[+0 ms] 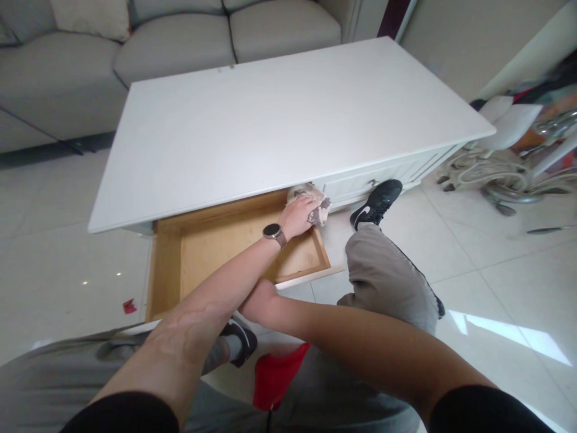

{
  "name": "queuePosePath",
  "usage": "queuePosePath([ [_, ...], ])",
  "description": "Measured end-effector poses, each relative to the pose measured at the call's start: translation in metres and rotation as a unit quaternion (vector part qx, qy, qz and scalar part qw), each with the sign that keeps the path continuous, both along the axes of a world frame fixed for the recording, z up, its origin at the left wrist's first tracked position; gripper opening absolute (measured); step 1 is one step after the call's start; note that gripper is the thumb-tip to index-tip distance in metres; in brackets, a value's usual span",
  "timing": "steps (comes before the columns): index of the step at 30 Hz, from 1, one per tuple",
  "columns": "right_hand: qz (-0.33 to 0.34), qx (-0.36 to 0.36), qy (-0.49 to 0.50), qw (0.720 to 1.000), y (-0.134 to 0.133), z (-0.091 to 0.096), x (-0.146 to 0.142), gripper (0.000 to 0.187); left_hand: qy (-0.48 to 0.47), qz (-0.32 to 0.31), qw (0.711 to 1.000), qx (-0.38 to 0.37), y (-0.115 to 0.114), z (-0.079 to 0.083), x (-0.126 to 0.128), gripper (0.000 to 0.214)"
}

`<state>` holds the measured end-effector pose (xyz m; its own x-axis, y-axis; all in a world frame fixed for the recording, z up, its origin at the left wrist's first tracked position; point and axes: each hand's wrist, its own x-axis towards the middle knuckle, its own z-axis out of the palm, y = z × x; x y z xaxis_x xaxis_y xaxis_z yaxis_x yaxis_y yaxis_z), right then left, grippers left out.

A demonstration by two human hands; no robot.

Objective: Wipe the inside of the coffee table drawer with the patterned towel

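My left hand (297, 215), with a watch on the wrist, reaches into the far right corner of an open wooden drawer (211, 240). Its fingers are closed on a crumpled grey-brown cloth (319, 207) pressed against the drawer's right side. The drawer is pulled out from under a white low table (279, 120) and looks bare inside. My right arm crosses beneath the left forearm. My right hand (260, 293) sits at the drawer's front edge with its fingers hidden.
My legs in grey trousers and black shoes (377, 201) stretch out on the tiled floor beside the drawer. A red item (274, 376) lies by my lap. A grey sofa (175, 42) stands behind the table, and metal chair bases (496, 174) to the right.
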<state>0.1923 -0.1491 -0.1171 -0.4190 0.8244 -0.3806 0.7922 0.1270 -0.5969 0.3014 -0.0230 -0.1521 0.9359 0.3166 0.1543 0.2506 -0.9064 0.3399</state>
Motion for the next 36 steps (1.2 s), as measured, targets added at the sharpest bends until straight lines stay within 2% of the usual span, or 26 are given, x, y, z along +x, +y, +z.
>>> queuePosePath([
  [2, 0.009, -0.001, -0.027, 1.000, 0.000, 0.001, -0.001, 0.040, 0.016, -0.034, 0.999, 0.020, 0.011, 0.002, -0.018, 0.036],
  [4, 0.028, 0.020, -0.050, 0.998, -0.001, 0.001, -0.001, 0.038, 0.058, -0.058, 0.996, 0.035, 0.026, -0.003, -0.045, 0.031],
  [6, 0.038, 0.046, -0.065, 0.996, -0.002, 0.002, 0.000, 0.036, 0.148, -0.060, 0.987, 0.032, 0.044, -0.017, -0.081, 0.027],
  [8, 0.042, 0.058, -0.070, 0.995, -0.003, 0.003, 0.002, 0.032, 0.234, -0.056, 0.971, -0.009, 0.062, -0.036, -0.124, 0.027],
  [11, 0.051, 0.065, -0.082, 0.993, -0.005, 0.008, 0.005, 0.029, 0.212, -0.035, 0.975, -0.056, 0.084, -0.059, -0.193, 0.039],
  [13, 0.055, 0.069, -0.091, 0.992, -0.006, 0.010, 0.006, 0.030, 0.221, 0.002, 0.973, -0.062, 0.092, -0.065, -0.237, 0.048],
  [15, 0.059, 0.070, -0.099, 0.991, -0.006, 0.012, 0.007, 0.031, 0.242, 0.070, 0.966, -0.047, 0.096, -0.065, -0.275, 0.058],
  [18, 0.065, 0.069, -0.104, 0.990, -0.006, 0.010, 0.006, 0.032, 0.283, 0.210, 0.936, 0.013, 0.097, -0.060, -0.310, 0.068],
  [20, 0.067, 0.070, -0.107, 0.989, -0.005, 0.007, 0.006, 0.033, 0.302, 0.256, 0.918, 0.035, 0.097, -0.057, -0.317, 0.072],
  [22, 0.068, 0.072, -0.108, 0.989, -0.004, 0.003, 0.004, 0.034, 0.309, 0.247, 0.918, 0.032, 0.100, -0.052, -0.313, 0.071],
  [25, 0.068, 0.069, -0.107, 0.990, -0.002, -0.002, 0.003, 0.034, 0.314, 0.203, 0.926, 0.057, 0.103, -0.033, -0.305, 0.055],
  [28, 0.071, 0.057, -0.108, 0.990, 0.000, -0.003, 0.002, 0.036, 0.302, 0.147, 0.935, 0.117, 0.102, -0.002, -0.309, 0.042],
  [31, 0.073, 0.054, -0.109, 0.990, 0.000, 0.000, 0.002, 0.034, 0.268, 0.107, 0.946, 0.150, 0.102, 0.031, -0.329, 0.042],
  [33, 0.075, 0.052, -0.109, 0.990, 0.000, 0.002, 0.003, 0.034, 0.265, 0.126, 0.944, 0.150, 0.106, 0.045, -0.348, 0.045],
  [36, 0.078, 0.050, -0.112, 0.989, 0.000, 0.002, 0.003, 0.037, 0.303, 0.213, 0.924, 0.096, 0.116, 0.045, -0.376, 0.057],
])
